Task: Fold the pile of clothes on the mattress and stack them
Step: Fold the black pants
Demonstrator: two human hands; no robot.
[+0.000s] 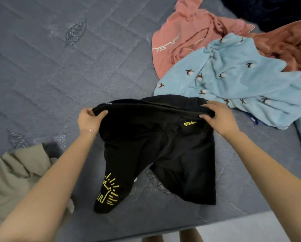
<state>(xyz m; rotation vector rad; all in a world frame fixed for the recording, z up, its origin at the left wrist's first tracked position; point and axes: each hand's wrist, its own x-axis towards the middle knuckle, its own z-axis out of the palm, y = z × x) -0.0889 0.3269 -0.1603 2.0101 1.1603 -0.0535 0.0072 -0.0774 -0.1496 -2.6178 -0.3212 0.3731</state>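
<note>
A pair of black shorts (163,151) with a yellow print on one leg and a small yellow logo hangs over the grey quilted mattress (59,70). My left hand (89,120) grips the waistband at its left end. My right hand (219,117) grips the waistband at its right end. The two legs dangle toward me, their hems just above the mattress near its front edge. To the right lies the pile: a light blue garment with bird prints (237,79), a pink garment with white lettering (184,35), and a rust-brown garment (289,44).
A khaki garment (13,175) lies at the left front under my left forearm. A dark navy fabric (268,9) fills the far right corner. The mattress's front edge runs along the bottom, with pale floor (251,229) beyond it.
</note>
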